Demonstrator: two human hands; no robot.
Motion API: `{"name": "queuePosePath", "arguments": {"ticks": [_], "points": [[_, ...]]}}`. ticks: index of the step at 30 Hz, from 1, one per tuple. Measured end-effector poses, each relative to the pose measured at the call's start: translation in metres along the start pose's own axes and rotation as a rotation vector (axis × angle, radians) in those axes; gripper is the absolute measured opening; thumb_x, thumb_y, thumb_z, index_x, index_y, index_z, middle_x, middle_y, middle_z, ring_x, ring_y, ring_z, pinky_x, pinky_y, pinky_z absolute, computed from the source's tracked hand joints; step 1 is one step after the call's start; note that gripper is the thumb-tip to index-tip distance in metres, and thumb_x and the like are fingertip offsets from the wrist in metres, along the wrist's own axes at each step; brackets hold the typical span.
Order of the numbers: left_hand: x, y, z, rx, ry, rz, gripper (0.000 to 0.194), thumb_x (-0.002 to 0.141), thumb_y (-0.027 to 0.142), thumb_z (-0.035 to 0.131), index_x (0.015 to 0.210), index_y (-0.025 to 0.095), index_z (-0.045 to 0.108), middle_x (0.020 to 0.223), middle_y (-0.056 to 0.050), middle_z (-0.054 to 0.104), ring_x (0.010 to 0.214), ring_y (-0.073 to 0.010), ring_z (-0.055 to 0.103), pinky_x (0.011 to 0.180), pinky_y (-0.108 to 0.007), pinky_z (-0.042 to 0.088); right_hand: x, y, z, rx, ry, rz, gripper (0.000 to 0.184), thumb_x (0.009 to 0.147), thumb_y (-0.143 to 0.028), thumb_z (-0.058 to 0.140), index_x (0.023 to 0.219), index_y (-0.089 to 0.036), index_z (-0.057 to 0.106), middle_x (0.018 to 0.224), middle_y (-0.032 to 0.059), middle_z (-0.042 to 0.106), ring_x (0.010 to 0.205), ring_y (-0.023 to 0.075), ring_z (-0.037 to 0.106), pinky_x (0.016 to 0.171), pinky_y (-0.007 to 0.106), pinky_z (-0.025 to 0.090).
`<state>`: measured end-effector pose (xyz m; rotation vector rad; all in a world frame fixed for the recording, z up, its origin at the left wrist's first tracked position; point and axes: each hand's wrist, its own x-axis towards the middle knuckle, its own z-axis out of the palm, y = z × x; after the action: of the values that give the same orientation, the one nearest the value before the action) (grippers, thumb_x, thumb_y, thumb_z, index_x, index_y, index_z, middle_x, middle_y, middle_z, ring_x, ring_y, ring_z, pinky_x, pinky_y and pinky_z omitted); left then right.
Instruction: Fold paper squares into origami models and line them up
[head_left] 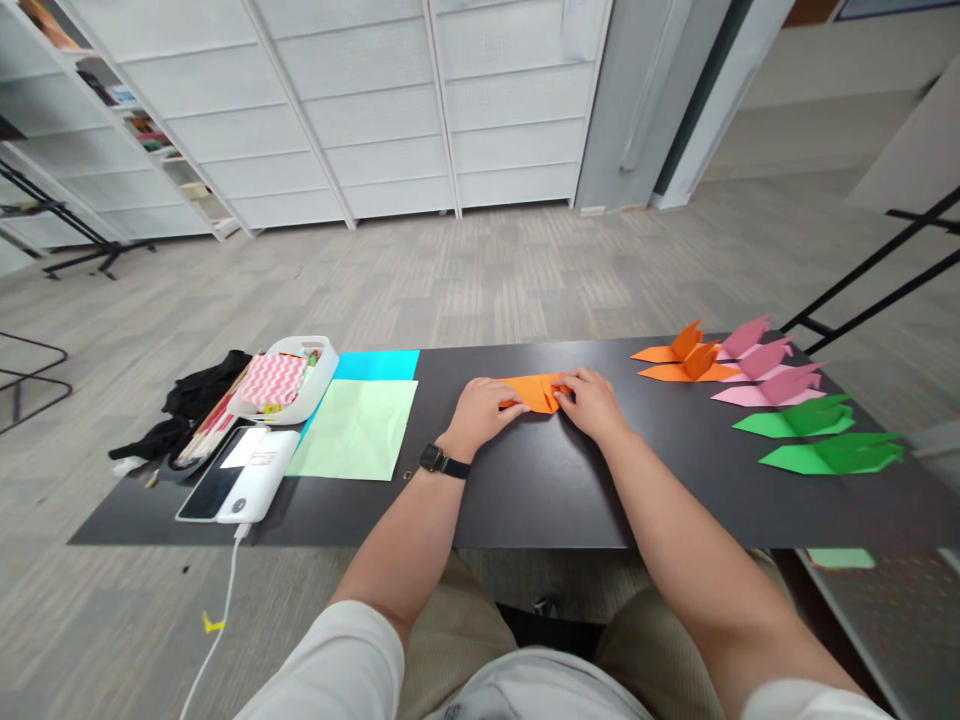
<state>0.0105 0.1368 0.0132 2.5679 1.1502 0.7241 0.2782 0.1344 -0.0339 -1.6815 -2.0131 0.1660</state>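
Observation:
A folded orange paper (536,391) lies on the black table (555,480) in front of me. My left hand (484,405) rests on its left end with the fingers curled and pressed down on it. My right hand (592,398) presses the paper's right end, fingers together. A black watch (442,461) sits on my left wrist.
Finished folded shapes lie at the right: orange (686,358), pink (765,372), green (821,435). Light green sheet (356,428) and blue sheet (375,365) lie at the left, beside a white tray of patterned paper (289,380), a phone on a white power bank (240,478) and black cloth (199,390).

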Motion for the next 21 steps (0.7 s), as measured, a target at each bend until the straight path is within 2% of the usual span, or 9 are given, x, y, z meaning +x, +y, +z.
{"name": "queuePosePath", "arguments": {"ticks": [3, 7, 10, 12, 16, 18, 21], "points": [[-0.0005, -0.0049, -0.0032, -0.001, -0.025, -0.018, 0.025, 0.098, 0.047, 0.074, 0.092, 0.025, 0.082, 0.104, -0.004, 0.083, 0.098, -0.0215, 0.072, 0.100, -0.040, 0.049, -0.0001, -0.0021, -0.0006, 0.018, 0.007, 0.004, 0.021, 0.096, -0.028, 0.066, 0.111, -0.029, 0.081, 0.117, 0.0094, 0.072, 0.113, 0.0300, 0.063, 0.101, 0.049, 0.046], [-0.0017, -0.0077, -0.0031, -0.039, 0.035, -0.096, 0.022, 0.098, 0.045, 0.075, 0.090, 0.025, 0.082, 0.104, -0.003, 0.082, 0.100, -0.0221, 0.074, 0.097, -0.038, 0.053, -0.0010, -0.0054, -0.0010, 0.024, 0.022, 0.014, 0.021, 0.095, -0.028, 0.067, 0.111, -0.030, 0.080, 0.119, 0.0090, 0.072, 0.113, 0.0305, 0.062, 0.100, 0.050, 0.046], [-0.0024, -0.0063, -0.0018, -0.097, 0.069, -0.134, 0.017, 0.096, 0.041, 0.078, 0.097, 0.024, 0.081, 0.106, -0.004, 0.082, 0.102, -0.0228, 0.075, 0.096, -0.036, 0.057, -0.0018, -0.0076, -0.0015, 0.023, 0.024, 0.025, 0.021, 0.095, -0.028, 0.067, 0.112, -0.030, 0.080, 0.118, 0.0087, 0.072, 0.114, 0.0307, 0.061, 0.100, 0.049, 0.045], [-0.0027, -0.0046, -0.0023, -0.154, 0.074, -0.103, 0.018, 0.094, 0.037, 0.080, 0.104, 0.023, 0.080, 0.111, -0.005, 0.081, 0.107, -0.0230, 0.075, 0.101, -0.036, 0.057, -0.0019, -0.0084, -0.0023, 0.024, 0.018, 0.026, 0.020, 0.096, -0.028, 0.067, 0.112, -0.030, 0.079, 0.118, 0.0085, 0.072, 0.114, 0.0305, 0.061, 0.100, 0.049, 0.045], [-0.0031, -0.0045, -0.0066, -0.243, 0.061, 0.012, 0.034, 0.092, 0.026, 0.082, 0.125, 0.022, 0.073, 0.129, -0.007, 0.075, 0.123, -0.0232, 0.069, 0.114, -0.040, 0.053, -0.0007, -0.0070, -0.0038, 0.019, -0.004, 0.024, 0.020, 0.096, -0.025, 0.067, 0.112, -0.029, 0.079, 0.119, 0.0083, 0.072, 0.116, 0.0299, 0.061, 0.102, 0.048, 0.044], [-0.0031, -0.0065, -0.0083, -0.255, 0.069, 0.015, 0.034, 0.094, 0.019, 0.076, 0.128, 0.022, 0.071, 0.130, -0.008, 0.073, 0.119, -0.0212, 0.070, 0.110, -0.038, 0.055, -0.0001, -0.0056, -0.0037, 0.022, -0.010, 0.026, 0.021, 0.096, -0.024, 0.067, 0.112, -0.028, 0.079, 0.118, 0.0080, 0.072, 0.116, 0.0293, 0.061, 0.103, 0.048, 0.044], [-0.0028, -0.0092, -0.0090, -0.261, 0.098, -0.067, 0.024, 0.097, 0.017, 0.070, 0.121, 0.022, 0.071, 0.119, -0.006, 0.073, 0.100, -0.0171, 0.072, 0.097, -0.034, 0.060, -0.0003, -0.0051, -0.0029, 0.031, -0.011, 0.018, 0.021, 0.096, -0.024, 0.067, 0.112, -0.028, 0.079, 0.119, 0.0078, 0.072, 0.116, 0.0288, 0.062, 0.105, 0.048, 0.043]]}}
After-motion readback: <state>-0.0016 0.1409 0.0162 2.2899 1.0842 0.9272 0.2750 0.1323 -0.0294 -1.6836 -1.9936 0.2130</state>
